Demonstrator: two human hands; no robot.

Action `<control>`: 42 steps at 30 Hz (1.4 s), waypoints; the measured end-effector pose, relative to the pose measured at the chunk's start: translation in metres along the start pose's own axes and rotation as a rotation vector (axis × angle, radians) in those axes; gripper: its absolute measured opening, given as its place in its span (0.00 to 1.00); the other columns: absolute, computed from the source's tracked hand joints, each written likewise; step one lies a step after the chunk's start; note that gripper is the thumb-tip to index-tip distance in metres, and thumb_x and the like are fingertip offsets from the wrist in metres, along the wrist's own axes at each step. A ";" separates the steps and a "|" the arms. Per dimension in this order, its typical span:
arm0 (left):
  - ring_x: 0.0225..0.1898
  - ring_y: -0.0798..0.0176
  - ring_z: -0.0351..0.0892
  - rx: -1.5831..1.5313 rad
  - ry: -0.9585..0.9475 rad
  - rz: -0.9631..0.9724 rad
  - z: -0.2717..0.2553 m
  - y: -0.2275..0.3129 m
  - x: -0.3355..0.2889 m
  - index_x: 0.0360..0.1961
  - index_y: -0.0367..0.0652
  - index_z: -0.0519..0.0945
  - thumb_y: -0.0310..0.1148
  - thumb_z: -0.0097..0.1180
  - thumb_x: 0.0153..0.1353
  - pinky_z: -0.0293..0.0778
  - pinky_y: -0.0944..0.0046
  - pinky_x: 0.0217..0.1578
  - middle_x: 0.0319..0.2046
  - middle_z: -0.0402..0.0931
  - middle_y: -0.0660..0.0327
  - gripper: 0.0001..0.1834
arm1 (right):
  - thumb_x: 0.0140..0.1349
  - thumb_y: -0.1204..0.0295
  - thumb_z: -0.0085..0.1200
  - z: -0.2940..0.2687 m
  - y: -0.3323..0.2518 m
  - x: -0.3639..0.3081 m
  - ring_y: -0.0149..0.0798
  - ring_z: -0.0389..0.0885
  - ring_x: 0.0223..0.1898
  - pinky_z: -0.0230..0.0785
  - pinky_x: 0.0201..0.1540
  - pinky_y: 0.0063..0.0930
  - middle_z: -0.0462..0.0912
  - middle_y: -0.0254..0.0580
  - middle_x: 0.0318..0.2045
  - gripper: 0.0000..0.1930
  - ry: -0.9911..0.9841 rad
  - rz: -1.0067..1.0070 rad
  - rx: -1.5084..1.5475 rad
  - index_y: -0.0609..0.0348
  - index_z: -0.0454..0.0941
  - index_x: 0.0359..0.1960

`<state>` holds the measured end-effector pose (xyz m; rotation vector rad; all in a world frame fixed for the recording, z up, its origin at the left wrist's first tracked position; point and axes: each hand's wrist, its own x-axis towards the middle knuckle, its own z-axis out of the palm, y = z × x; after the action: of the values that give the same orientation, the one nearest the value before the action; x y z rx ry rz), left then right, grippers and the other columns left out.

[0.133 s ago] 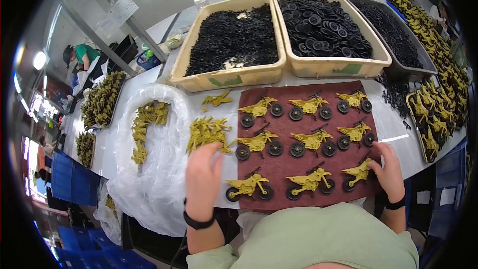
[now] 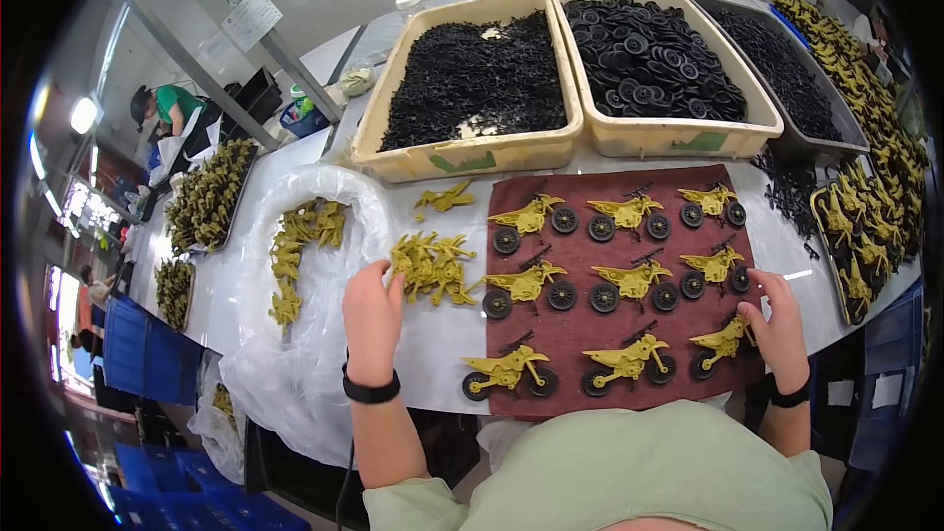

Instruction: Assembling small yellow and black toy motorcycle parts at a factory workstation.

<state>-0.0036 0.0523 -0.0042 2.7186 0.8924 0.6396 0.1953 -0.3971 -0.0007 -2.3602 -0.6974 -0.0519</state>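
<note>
Toy motorbikes with yellow bodies lie in three rows on a dark red cloth [image 2: 629, 244]. My right hand [image 2: 784, 324] is at the cloth's right edge, thumb and forefinger apart. Its thumb is by the front of the near right motorbike [image 2: 721, 342], which shows a black rear wheel; the fingers partly cover its front end. My left hand [image 2: 372, 329] hovers at the left side of a pile of yellow motorbike bodies [image 2: 433, 267], thumb and fingers apart, with nothing visible between them. One more yellow body [image 2: 444, 197] lies beyond that pile.
Behind the cloth stand a cream bin of small black parts [image 2: 467, 157], a cream bin of black wheels [image 2: 678, 138] and a grey tray [image 2: 836, 146]. A clear plastic bag [image 2: 295, 383] with yellow parts lies at left. Finished motorbikes fill a tray [image 2: 854, 246] at right.
My left hand has moved left and away from me, from the pile's near edge to its left side. My right hand stays by the near right motorbike. The whole view has shifted slightly.
</note>
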 end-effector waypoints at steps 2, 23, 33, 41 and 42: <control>0.40 0.44 0.79 -0.006 -0.065 -0.083 0.003 -0.005 0.006 0.45 0.35 0.79 0.33 0.59 0.58 0.73 0.52 0.42 0.38 0.81 0.46 0.16 | 0.50 0.82 0.60 -0.002 -0.014 0.008 0.42 0.76 0.41 0.69 0.47 0.29 0.76 0.45 0.40 0.22 -0.004 -0.081 0.016 0.64 0.74 0.50; 0.46 0.54 0.73 -0.172 -0.160 0.721 0.036 0.073 -0.003 0.55 0.38 0.74 0.33 0.61 0.56 0.65 0.58 0.48 0.42 0.74 0.57 0.25 | 0.55 0.71 0.61 0.017 -0.078 0.031 0.48 0.75 0.48 0.64 0.53 0.38 0.78 0.44 0.44 0.16 -0.259 -0.286 -0.024 0.58 0.77 0.46; 0.43 0.58 0.77 -0.188 -0.178 0.696 0.049 0.076 -0.007 0.46 0.38 0.79 0.35 0.65 0.51 0.68 0.58 0.47 0.41 0.80 0.59 0.21 | 0.56 0.68 0.61 0.019 -0.071 0.026 0.48 0.76 0.47 0.67 0.50 0.39 0.78 0.44 0.43 0.15 -0.303 -0.320 -0.088 0.59 0.78 0.45; 0.45 0.55 0.77 -0.220 -0.215 0.697 0.057 0.074 -0.008 0.46 0.38 0.79 0.34 0.65 0.50 0.70 0.56 0.48 0.44 0.79 0.56 0.22 | 0.56 0.67 0.61 0.020 -0.075 0.025 0.48 0.77 0.43 0.68 0.47 0.38 0.79 0.44 0.40 0.15 -0.319 -0.320 -0.080 0.59 0.78 0.43; 0.45 0.54 0.77 -0.179 -0.206 0.674 0.055 0.076 -0.010 0.47 0.37 0.78 0.33 0.66 0.49 0.71 0.56 0.47 0.45 0.78 0.55 0.23 | 0.56 0.68 0.61 0.019 -0.075 0.025 0.48 0.77 0.42 0.69 0.46 0.38 0.79 0.44 0.39 0.15 -0.315 -0.327 -0.072 0.60 0.78 0.43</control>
<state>0.0539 -0.0177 -0.0314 2.8192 -0.1466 0.4946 0.1772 -0.3260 0.0338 -2.3224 -1.2490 0.1584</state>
